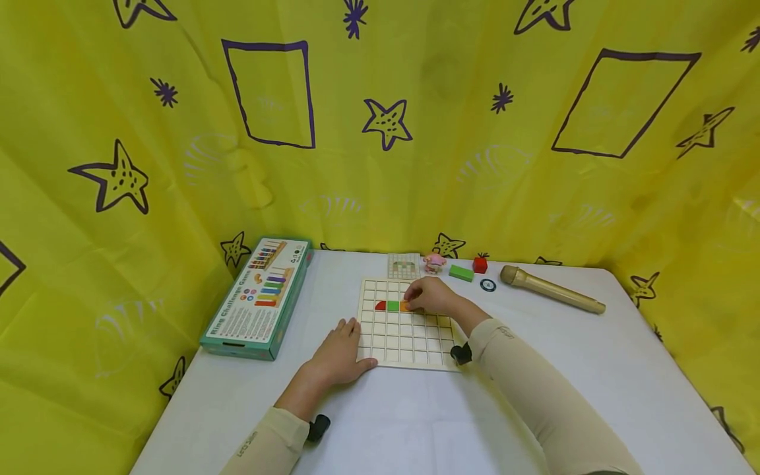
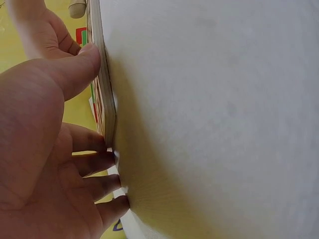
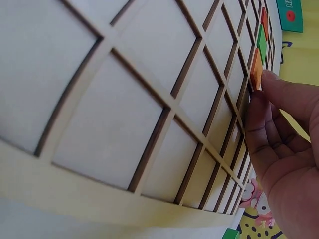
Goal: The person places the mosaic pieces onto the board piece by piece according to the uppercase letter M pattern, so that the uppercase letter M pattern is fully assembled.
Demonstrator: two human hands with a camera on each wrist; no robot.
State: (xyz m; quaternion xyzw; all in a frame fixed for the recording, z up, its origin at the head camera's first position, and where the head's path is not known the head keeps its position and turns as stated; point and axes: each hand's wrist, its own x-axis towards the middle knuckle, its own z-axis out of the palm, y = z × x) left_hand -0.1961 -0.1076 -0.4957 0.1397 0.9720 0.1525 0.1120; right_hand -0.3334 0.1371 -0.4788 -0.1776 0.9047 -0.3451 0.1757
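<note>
on the white table (image 1: 380, 422): a pale wooden grid board (image 1: 410, 343) lies flat.
tile row: a red round-cornered tile (image 1: 380, 305), then a green square tile (image 1: 393, 306), in neighbouring cells.
right hand (image 1: 432, 297): thumb and fingertips pinch an orange tile (image 3: 256, 67) just right of the green one; whether it is fully seated, i cannot tell.
left hand (image 1: 338, 351): fingers apart, touching the board's left edge, thumb at its near edge.

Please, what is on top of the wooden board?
A red piece, a green piece, and an orange piece pinched by the right hand. Part of the board beneath them is covered.
</note>
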